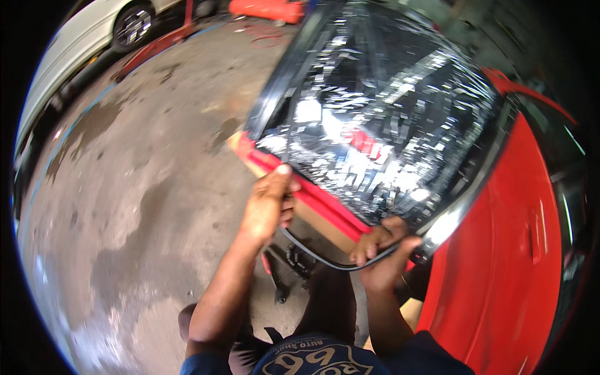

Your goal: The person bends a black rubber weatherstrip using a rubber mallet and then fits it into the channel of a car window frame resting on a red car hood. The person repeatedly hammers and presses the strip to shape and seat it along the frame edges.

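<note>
Between my hands a thin black rubber trim strip (328, 262) sags in a loop below the red edge (331, 209) of a car. My left hand (265, 203) is closed, pinching the strip near that edge's left part. At the right end, beside a glossy black corner, my right hand (387, 253) has its fingers bent round the strip, partly over the red edge. Wrinkled shiny film or plastic (381, 119) with bright reflections covers the broad dark panel beyond my hands. A tan band (322, 225) runs along under the red edge.
The car's red side (500, 250) with a door handle stands close on my right. Below my hands, a tool with a red handle (275, 278) is on the concrete floor (144, 169). A white car (81, 50), a red lift arm (159, 47) and an orange tank (269, 9) are farther off.
</note>
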{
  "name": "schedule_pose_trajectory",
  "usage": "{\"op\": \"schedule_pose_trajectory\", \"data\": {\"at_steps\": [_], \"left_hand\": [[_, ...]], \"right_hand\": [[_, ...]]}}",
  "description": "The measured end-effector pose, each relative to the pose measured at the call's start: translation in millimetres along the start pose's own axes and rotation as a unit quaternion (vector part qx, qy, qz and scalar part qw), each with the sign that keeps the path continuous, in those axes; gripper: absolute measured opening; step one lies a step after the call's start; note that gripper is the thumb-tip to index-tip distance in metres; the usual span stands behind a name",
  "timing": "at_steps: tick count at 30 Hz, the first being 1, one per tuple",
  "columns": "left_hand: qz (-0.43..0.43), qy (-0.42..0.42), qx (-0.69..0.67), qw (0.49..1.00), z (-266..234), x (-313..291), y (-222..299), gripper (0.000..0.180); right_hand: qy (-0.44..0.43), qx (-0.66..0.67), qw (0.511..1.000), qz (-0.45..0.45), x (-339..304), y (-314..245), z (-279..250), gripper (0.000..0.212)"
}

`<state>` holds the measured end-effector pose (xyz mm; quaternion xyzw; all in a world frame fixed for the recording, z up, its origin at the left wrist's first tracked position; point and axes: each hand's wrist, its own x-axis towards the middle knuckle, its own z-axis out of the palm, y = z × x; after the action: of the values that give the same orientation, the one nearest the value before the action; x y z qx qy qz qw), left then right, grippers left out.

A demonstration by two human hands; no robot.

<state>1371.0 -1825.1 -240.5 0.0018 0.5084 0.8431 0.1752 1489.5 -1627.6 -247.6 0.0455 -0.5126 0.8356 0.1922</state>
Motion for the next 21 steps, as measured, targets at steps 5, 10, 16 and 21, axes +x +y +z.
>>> {"op": "schedule_pose_trajectory", "data": {"at_steps": [5,10,16,21], "left_hand": [[0.005,0.017,-0.014,1.000,4.6,-1.3,5.8,0.042],[0.012,0.015,-0.010,1.000,2.4,0.2,7.4,0.041],[0.022,0.030,-0.002,0.999,-2.5,3.1,10.4,0.040],[0.020,0.060,0.014,0.998,-6.1,1.9,14.8,0.037]], "right_hand": [[0.005,-0.018,1.000,-0.007,3.5,-4.6,-1.0,0.079],[-0.031,-0.038,0.999,-0.006,3.4,-4.1,-0.9,0.076],[-0.011,-0.004,0.999,-0.032,12.8,-13.2,2.6,0.075],[0.031,0.043,0.996,-0.079,28.8,-14.9,8.3,0.074]]}}
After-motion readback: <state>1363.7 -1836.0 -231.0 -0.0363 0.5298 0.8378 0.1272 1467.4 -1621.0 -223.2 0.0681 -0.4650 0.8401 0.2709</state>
